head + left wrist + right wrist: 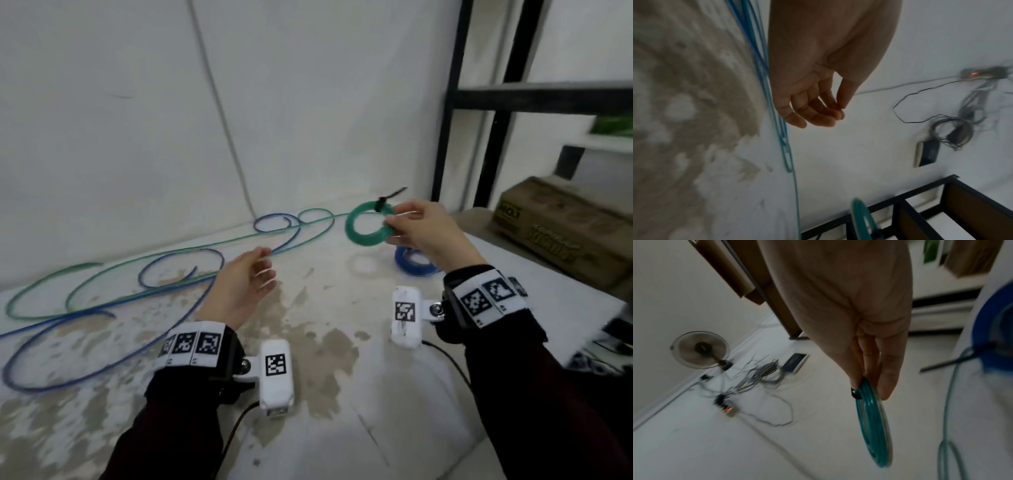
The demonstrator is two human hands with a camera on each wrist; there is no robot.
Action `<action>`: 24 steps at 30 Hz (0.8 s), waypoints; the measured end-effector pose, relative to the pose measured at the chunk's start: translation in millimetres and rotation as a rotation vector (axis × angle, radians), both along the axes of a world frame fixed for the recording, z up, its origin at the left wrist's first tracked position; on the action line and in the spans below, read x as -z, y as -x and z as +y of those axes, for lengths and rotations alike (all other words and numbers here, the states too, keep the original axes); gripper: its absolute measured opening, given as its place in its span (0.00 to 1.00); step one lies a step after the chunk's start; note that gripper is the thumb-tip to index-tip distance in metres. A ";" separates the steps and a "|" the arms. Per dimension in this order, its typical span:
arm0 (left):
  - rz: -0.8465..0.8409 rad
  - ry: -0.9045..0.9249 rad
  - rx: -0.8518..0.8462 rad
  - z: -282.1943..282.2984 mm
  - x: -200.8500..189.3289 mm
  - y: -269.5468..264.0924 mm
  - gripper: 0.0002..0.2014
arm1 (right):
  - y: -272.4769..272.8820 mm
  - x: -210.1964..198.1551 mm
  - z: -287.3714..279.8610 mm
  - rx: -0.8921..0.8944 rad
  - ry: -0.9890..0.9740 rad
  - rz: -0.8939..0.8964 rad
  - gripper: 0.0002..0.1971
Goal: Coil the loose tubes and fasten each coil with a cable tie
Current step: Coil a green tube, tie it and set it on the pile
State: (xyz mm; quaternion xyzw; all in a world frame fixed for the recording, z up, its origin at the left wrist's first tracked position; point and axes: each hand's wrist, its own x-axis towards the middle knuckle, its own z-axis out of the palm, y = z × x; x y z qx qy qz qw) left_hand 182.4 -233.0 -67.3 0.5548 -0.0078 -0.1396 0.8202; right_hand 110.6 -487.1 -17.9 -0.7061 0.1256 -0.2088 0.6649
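Head view: I am looking down at a stained white table [342, 428] that meets a white wall at its far edge. Across the left and far side sprawl the loose tubes [113, 294], green and blue strands looping over each other, not yet coiled. A black shelf frame [455, 102] stands far right, with a cardboard box [561, 226] below it.

My right hand [423, 229] is raised over the far right of the table, fingers and thumb pinching the rim of a green coil [366, 226]. I judge it is lifted this way to check or set aside the finished bundle. A black tie [387, 200] cinches the coil's top, its tail sticking up to the right. A blue coil [411, 262] lies on the table just below that hand, seemingly already done.

My left hand [245, 284] hovers nearer, palm turned in, fingers relaxed and holding nothing, close to the loose strands, probably placed to gather the next one.
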 end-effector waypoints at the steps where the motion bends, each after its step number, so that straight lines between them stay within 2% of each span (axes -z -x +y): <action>1: 0.057 0.017 0.000 -2.0 6.7 -2.1 0.11 | -0.6 6.0 -16.8 0.062 -0.015 0.020 0.06; 6: 0.233 0.091 -0.017 4.7 26.4 -13.7 0.11 | -14.7 36.5 -70.3 0.209 -0.006 0.204 0.09; 9: 0.265 0.134 -0.032 9.1 33.1 -18.0 0.11 | -24.3 51.2 -86.3 0.272 0.031 0.320 0.10; 12: 0.254 0.159 -0.033 11.9 40.4 -20.4 0.11 | -30.3 66.2 -96.4 0.314 0.148 0.357 0.11; 15: 0.231 0.195 -0.026 14.9 44.7 -21.4 0.11 | -34.6 70.1 -98.0 0.370 0.230 0.397 0.03; 19: 0.211 0.199 -0.024 15.3 45.1 -20.0 0.12 | -39.8 65.4 -98.3 0.342 0.269 0.492 0.13; 22: 0.206 0.206 -0.030 14.4 44.7 -18.7 0.12 | -42.5 63.8 -96.6 0.329 0.413 0.567 0.23; 24: 0.208 0.210 -0.029 14.1 44.8 -18.9 0.13 | -44.6 63.2 -94.8 0.314 0.450 0.595 0.25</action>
